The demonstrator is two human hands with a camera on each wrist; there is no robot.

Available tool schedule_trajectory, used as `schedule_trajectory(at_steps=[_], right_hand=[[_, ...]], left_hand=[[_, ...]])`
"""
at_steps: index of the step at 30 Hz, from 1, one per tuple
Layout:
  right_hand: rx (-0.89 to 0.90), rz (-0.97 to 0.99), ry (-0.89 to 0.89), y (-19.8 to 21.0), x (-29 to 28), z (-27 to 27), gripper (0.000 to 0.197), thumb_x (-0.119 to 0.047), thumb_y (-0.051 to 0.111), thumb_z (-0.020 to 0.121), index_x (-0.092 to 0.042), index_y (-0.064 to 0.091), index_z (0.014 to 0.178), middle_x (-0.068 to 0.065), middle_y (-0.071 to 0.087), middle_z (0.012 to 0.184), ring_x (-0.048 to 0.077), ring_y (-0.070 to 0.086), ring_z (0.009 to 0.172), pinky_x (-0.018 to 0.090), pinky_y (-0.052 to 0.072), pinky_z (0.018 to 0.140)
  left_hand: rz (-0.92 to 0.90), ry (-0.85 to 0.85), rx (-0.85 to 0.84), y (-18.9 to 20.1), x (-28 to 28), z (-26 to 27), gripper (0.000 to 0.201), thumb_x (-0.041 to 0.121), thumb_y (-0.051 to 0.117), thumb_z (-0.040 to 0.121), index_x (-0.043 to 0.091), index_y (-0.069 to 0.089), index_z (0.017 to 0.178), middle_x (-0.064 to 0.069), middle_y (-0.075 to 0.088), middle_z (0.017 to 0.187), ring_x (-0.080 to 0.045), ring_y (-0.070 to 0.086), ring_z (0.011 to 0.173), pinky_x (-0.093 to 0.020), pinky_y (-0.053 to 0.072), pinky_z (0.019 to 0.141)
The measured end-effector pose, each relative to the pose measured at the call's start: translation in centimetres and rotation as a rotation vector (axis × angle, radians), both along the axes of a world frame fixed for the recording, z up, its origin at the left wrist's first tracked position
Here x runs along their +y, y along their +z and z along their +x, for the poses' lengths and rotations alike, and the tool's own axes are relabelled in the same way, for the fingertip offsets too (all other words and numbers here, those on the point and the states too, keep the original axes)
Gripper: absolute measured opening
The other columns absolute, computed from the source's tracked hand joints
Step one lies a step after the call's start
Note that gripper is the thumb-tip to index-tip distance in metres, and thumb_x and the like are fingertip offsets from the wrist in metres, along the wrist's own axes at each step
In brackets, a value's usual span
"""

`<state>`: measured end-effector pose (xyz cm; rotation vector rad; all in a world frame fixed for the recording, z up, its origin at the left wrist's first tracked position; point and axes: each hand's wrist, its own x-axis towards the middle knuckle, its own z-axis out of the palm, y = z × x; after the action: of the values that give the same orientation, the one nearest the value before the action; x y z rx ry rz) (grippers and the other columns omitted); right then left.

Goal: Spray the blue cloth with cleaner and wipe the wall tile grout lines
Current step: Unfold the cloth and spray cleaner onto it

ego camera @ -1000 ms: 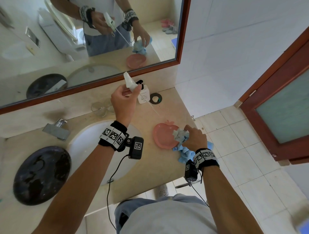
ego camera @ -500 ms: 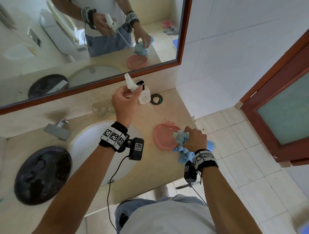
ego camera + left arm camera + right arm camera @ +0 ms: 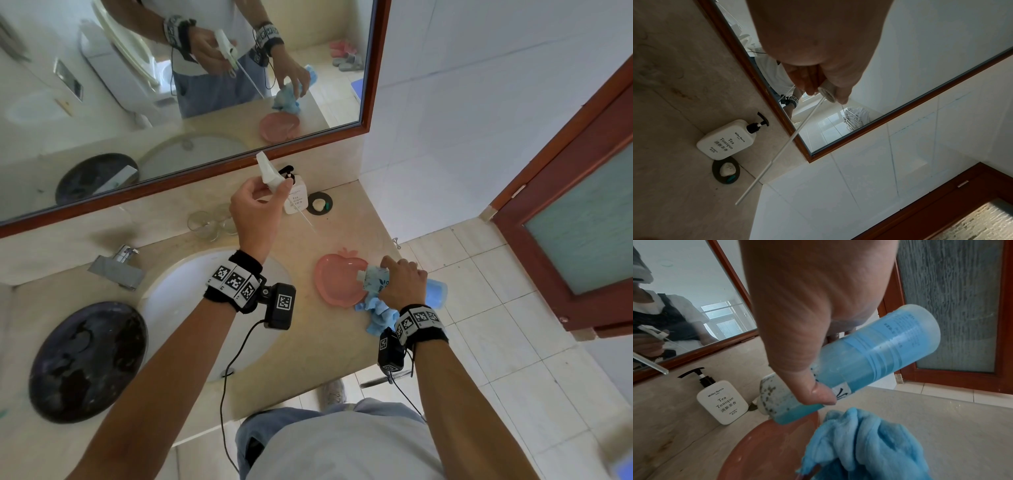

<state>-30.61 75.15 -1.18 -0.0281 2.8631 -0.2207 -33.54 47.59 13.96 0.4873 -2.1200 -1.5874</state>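
Observation:
My left hand (image 3: 267, 192) grips the white spray head (image 3: 269, 171), which is off its bottle and held up in front of the mirror. Its thin dip tube (image 3: 777, 159) hangs free, pointing down to the right. My right hand (image 3: 397, 274) grips the blue cleaner bottle (image 3: 879, 350), tipped with its open neck over the pink apple-shaped plate (image 3: 337, 284). The blue cloth (image 3: 869, 443) lies bunched on the counter just under that hand, beside the plate. White wall tiles (image 3: 479, 120) with grout lines rise to the right of the mirror.
A white pump soap bottle (image 3: 296, 197) and a black soap dish (image 3: 319, 202) stand at the counter's back corner. Glass tumblers (image 3: 205, 224), a faucet (image 3: 116, 269), the white sink (image 3: 178, 308) and a dark round basin (image 3: 89, 359) lie left. A wooden door (image 3: 565, 222) is at right.
Hardly anything differs: both hands keep their grips and stay in nearly the same places over the counter.

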Motion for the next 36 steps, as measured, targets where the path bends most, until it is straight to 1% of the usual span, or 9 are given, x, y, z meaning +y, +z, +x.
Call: schedule_trajectory(at_steps=[5,11,14,20,24,26,29,33,36], right_hand=[[0.015,0.003,-0.006,0.2,-0.2,0.0,0.047,-0.010,0.063,0.081,-0.028,0.052,0.123,-0.001,0.045,0.100,0.026,0.051,0.108,0.042,0.037,0.100],[0.021,-0.022,-0.028,0.3,-0.3,0.0,0.048,-0.008,0.061,0.081,-0.027,0.052,0.124,0.000,0.048,0.103,0.026,0.051,0.110,0.044,0.036,0.103],[0.009,-0.101,-0.077,0.3,-0.3,0.0,0.050,-0.007,0.065,0.079,-0.026,0.053,0.123,-0.002,0.046,0.101,0.026,0.051,0.108,0.042,0.037,0.100],[-0.001,-0.295,-0.115,0.8,-0.3,-0.3,0.046,-0.016,0.075,0.079,-0.021,0.054,0.120,0.005,0.056,0.104,0.027,0.049,0.102,0.045,0.040,0.097],[0.047,-0.376,-0.143,1.5,-0.4,-0.9,0.048,-0.028,0.080,0.080,-0.022,0.054,0.120,0.005,0.059,0.105,0.026,0.050,0.102,0.045,0.038,0.096],[0.074,-0.438,-0.158,2.2,-0.6,-1.4,0.051,-0.031,0.083,0.077,-0.025,0.054,0.119,0.003,0.058,0.103,0.024,0.050,0.100,0.045,0.041,0.095],[0.107,-0.489,-0.146,3.5,-1.3,-2.4,0.054,-0.027,0.085,0.072,-0.030,0.052,0.115,0.001,0.058,0.101,0.027,0.057,0.099,0.048,0.049,0.091],[0.175,-0.538,-0.104,5.5,-3.1,-3.9,0.064,-0.025,0.085,0.063,-0.034,0.047,0.113,-0.002,0.058,0.101,0.026,0.059,0.096,0.052,0.058,0.082],[0.204,-0.611,-0.079,6.5,-4.6,-4.6,0.065,-0.022,0.087,0.064,-0.032,0.047,0.114,-0.002,0.057,0.102,0.025,0.059,0.097,0.050,0.059,0.079]], left_hand=[[-0.010,-0.007,-0.008,-0.1,0.0,0.0,0.035,0.029,0.083,0.087,0.006,0.075,0.113,-0.001,0.077,0.104,0.010,0.069,0.087,-0.008,0.052,0.065],[-0.002,-0.009,-0.020,-0.2,-0.1,0.4,0.035,0.032,0.084,0.087,0.008,0.076,0.112,0.001,0.077,0.103,0.002,0.071,0.091,-0.010,0.053,0.067],[0.007,-0.010,-0.024,-0.1,-0.1,0.5,0.034,0.031,0.083,0.087,0.008,0.075,0.111,0.001,0.077,0.103,0.001,0.071,0.091,-0.009,0.053,0.066],[0.009,-0.023,-0.030,0.0,0.0,0.6,0.033,0.031,0.083,0.088,0.009,0.075,0.112,0.003,0.076,0.103,0.002,0.071,0.092,-0.010,0.054,0.067],[0.002,-0.044,-0.043,0.1,0.1,0.7,0.034,0.034,0.083,0.087,0.014,0.076,0.113,0.007,0.077,0.103,-0.001,0.071,0.094,-0.019,0.059,0.073],[0.012,-0.064,-0.050,0.1,0.3,0.7,0.035,0.034,0.084,0.086,0.015,0.076,0.115,0.008,0.077,0.102,-0.001,0.072,0.093,-0.024,0.062,0.075],[0.027,-0.085,-0.053,0.6,1.0,0.6,0.036,0.033,0.085,0.085,0.015,0.076,0.115,0.010,0.077,0.099,-0.002,0.073,0.092,-0.026,0.062,0.077],[0.086,-0.092,-0.029,1.6,1.7,0.3,0.035,0.030,0.085,0.086,0.013,0.077,0.115,0.013,0.077,0.095,0.000,0.073,0.090,-0.020,0.058,0.074],[0.136,-0.069,0.049,2.9,1.8,0.1,0.034,0.027,0.085,0.086,0.011,0.077,0.115,0.006,0.078,0.100,-0.004,0.073,0.092,-0.016,0.055,0.073]])
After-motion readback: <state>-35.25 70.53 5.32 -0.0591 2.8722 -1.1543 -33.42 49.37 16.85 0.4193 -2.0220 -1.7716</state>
